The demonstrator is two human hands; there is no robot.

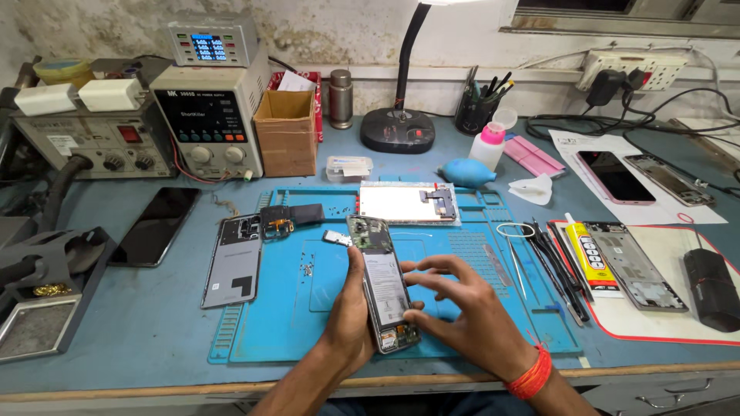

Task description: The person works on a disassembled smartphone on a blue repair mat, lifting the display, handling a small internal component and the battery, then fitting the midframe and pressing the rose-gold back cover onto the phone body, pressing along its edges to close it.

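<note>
Left hand (pixel 351 323) grips opened phone (pixel 383 283), right hand (pixel 462 308) fingertips touching it

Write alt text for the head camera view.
A left hand holds an opened phone over a blue work mat, the right hand touching its edge. Tweezers, phone parts and repair equipment surround them.

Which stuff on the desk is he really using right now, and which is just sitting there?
In use:
- opened phone, held in the left hand
- right hand, fingers over the phone
- blue work mat beneath

Just lying about:
- grey back cover
- tweezers
- glue tube
- pink phone
- blue air blower
- cardboard box
</note>
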